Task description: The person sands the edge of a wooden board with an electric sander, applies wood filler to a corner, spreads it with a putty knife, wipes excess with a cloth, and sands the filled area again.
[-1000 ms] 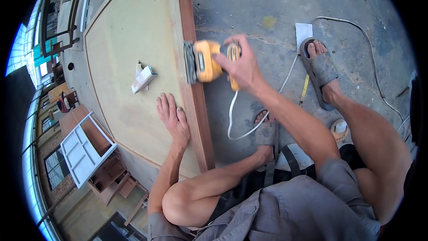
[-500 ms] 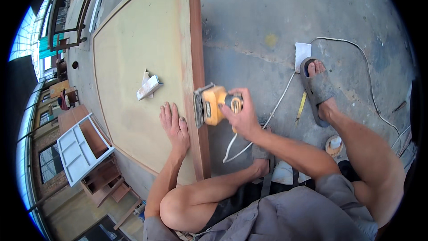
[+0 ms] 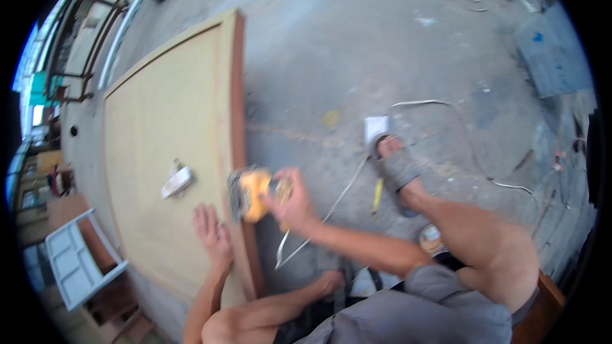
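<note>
My right hand [image 3: 294, 202] is wrapped round the grip of a yellow-and-black electric sander [image 3: 255, 195]. The sander's flat pad is against the reddish-brown side edge of a large framed wooden panel [image 3: 169, 102]. Flat on the panel's pale face, close to that edge, lies my left hand [image 3: 213, 236] with its fingers stretched out. Just beyond those fingers a small white box [image 3: 177, 182] rests on the panel. From the sander a white cord [image 3: 347, 186] loops down and runs over the floor. Motion slightly blurs the picture.
On the concrete floor, a white sheet [image 3: 376, 129] lies by my sandalled foot [image 3: 398, 162], with a yellow strip [image 3: 377, 196] nearby. A white-and-brown furniture piece [image 3: 80, 258] stands at the left. A bluish slab [image 3: 553, 51] is at the far right.
My view has shifted, so the panel and hands appear lower and further left, with more floor showing. The sander sits slightly farther up the panel's edge. Both hands keep their hold and pose.
</note>
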A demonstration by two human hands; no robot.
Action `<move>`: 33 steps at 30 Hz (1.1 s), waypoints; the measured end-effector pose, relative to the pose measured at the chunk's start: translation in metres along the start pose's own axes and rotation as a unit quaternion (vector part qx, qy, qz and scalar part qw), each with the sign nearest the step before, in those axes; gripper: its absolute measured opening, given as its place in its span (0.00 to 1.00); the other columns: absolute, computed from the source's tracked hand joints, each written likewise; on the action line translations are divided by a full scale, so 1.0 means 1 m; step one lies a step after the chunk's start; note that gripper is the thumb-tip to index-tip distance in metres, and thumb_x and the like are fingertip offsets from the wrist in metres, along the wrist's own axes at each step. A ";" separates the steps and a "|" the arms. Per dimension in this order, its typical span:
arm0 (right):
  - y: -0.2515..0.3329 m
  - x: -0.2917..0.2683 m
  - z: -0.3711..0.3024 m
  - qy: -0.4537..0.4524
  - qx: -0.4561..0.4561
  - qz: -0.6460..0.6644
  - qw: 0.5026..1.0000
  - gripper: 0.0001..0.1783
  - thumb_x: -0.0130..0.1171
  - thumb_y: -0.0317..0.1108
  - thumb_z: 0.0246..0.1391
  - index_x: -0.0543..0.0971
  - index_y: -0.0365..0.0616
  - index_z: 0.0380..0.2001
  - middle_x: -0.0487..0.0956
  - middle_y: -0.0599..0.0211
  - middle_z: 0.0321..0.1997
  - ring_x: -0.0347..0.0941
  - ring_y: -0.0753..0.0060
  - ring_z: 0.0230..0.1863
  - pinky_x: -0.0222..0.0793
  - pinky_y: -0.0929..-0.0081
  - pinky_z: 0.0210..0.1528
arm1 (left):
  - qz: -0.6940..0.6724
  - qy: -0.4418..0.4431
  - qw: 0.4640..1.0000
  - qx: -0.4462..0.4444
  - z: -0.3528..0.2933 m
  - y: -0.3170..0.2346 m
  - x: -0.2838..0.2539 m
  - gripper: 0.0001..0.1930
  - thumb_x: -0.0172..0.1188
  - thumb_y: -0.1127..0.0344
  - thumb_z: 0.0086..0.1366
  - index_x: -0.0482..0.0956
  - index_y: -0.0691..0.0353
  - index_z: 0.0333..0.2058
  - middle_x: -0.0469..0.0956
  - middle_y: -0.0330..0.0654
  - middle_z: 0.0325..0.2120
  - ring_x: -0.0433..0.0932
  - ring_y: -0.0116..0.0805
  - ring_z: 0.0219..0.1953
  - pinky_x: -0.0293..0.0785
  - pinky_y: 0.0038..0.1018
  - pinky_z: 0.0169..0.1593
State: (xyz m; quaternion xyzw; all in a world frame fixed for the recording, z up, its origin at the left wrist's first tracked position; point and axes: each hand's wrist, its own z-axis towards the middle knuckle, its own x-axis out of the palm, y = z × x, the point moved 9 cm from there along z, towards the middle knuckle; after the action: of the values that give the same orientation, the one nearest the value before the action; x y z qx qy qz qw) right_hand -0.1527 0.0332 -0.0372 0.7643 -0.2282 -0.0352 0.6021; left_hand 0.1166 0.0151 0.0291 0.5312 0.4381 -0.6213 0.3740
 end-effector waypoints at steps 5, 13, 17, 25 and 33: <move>-0.037 0.000 -0.082 -0.010 -0.012 -0.033 0.999 0.30 0.76 0.40 0.55 0.71 0.41 0.53 0.75 0.56 0.51 0.73 0.64 0.55 0.71 0.65 0.59 | 0.010 0.004 1.000 0.019 -0.001 0.005 0.013 0.28 0.43 0.62 0.77 0.64 0.64 0.72 0.58 0.56 0.74 0.52 0.61 0.76 0.44 0.55 0.77; 0.031 -0.011 0.057 -0.054 -0.080 -0.031 0.995 0.28 0.74 0.39 0.54 0.72 0.42 0.52 0.76 0.50 0.49 0.77 0.49 0.52 0.73 0.59 0.56 | 0.040 0.032 0.999 0.004 0.000 -0.005 0.006 0.28 0.42 0.62 0.77 0.63 0.67 0.72 0.58 0.55 0.75 0.51 0.59 0.77 0.44 0.54 0.77; 0.054 -0.024 0.127 -0.076 -0.063 -0.025 0.995 0.28 0.75 0.40 0.53 0.72 0.43 0.51 0.77 0.52 0.47 0.77 0.53 0.49 0.73 0.59 0.53 | 0.031 0.030 0.999 0.012 0.006 -0.015 0.003 0.28 0.42 0.64 0.77 0.64 0.68 0.71 0.57 0.56 0.75 0.50 0.59 0.77 0.43 0.54 0.78; 0.009 0.000 -0.039 -0.010 -0.071 -0.029 0.997 0.28 0.75 0.34 0.52 0.72 0.38 0.51 0.75 0.49 0.50 0.75 0.50 0.52 0.72 0.60 0.57 | 0.004 0.016 1.000 -0.003 -0.005 -0.008 0.006 0.28 0.46 0.67 0.74 0.65 0.66 0.71 0.58 0.55 0.74 0.51 0.59 0.77 0.42 0.54 0.78; 0.077 -0.004 -0.018 0.045 -0.258 -0.203 0.944 0.29 0.77 0.32 0.46 0.73 0.40 0.50 0.73 0.48 0.50 0.73 0.45 0.51 0.74 0.56 0.52 | -0.019 -0.014 1.000 0.013 0.010 -0.023 0.006 0.28 0.55 0.69 0.67 0.72 0.62 0.67 0.62 0.54 0.72 0.54 0.58 0.76 0.45 0.55 0.77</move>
State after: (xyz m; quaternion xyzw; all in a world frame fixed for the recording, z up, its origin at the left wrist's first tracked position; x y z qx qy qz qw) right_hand -0.1736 0.0379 0.0394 0.6138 -0.0237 -0.1795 0.7684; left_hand 0.0905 0.0132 0.0272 0.5191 0.4347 -0.6410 0.3614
